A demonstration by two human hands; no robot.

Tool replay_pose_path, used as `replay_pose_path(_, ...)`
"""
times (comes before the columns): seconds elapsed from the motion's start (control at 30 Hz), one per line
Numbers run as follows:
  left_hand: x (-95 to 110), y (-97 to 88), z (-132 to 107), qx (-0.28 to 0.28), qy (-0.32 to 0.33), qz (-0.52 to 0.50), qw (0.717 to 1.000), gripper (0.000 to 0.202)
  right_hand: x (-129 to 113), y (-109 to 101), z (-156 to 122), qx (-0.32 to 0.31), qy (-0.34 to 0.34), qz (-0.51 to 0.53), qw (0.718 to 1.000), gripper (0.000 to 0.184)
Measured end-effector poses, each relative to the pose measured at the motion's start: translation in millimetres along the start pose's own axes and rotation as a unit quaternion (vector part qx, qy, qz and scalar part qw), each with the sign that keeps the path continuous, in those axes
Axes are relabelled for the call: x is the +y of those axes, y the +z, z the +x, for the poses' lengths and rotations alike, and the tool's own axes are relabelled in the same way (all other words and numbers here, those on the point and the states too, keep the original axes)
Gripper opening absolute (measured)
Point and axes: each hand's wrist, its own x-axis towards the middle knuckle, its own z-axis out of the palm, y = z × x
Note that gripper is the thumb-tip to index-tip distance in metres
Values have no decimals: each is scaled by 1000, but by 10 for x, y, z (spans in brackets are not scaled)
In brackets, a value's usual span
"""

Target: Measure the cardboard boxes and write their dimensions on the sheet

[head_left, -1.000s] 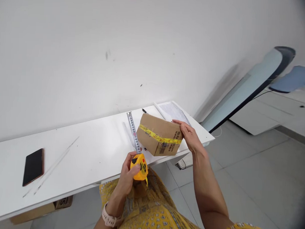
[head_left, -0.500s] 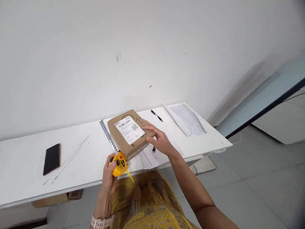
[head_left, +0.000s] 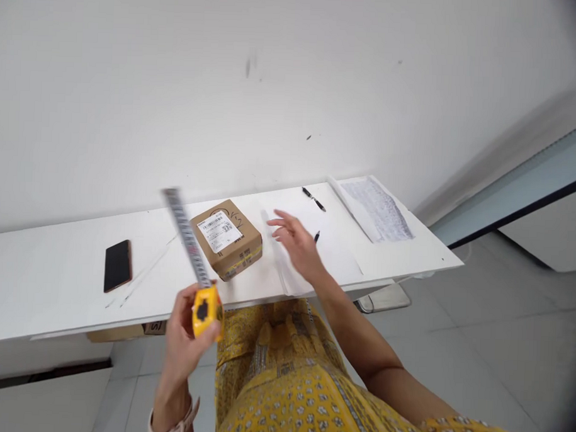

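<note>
My left hand (head_left: 182,338) is closed around a yellow tape measure (head_left: 206,312) in front of the table's front edge. Its metal blade (head_left: 187,238) sticks out upward and away, slightly blurred, to the left of a cardboard box (head_left: 239,251). The box rests on the table and carries a white printed label (head_left: 220,231) and black marker writing on top. Off to the box's right, my right hand (head_left: 300,245) hovers above white paper sheets (head_left: 324,261). Its fingers are apart and nothing is in them.
A dark phone (head_left: 118,265) lies on the white table (head_left: 69,271) at left. One black pen (head_left: 314,198) is near the wall, and another pen (head_left: 317,236) is partly hidden by my right hand. A handwritten sheet (head_left: 377,210) lies at right.
My right hand has let go of the box and moved right. The box now lies flat on the table, farther left. My left hand has lifted the tape measure away from the box's side.
</note>
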Motion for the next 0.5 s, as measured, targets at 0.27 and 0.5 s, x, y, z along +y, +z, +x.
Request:
replay_pose_path(0.27, -47, 639, -341, -367, -69, 148, 916, 59, -244, -763, -682, 108, 73, 50, 990, 22)
replay_pose_path(0.5, -161, 871, -231, -285, -66, 147, 945, 90, -42, -645, -1009, 100, 111, 20, 989, 18)
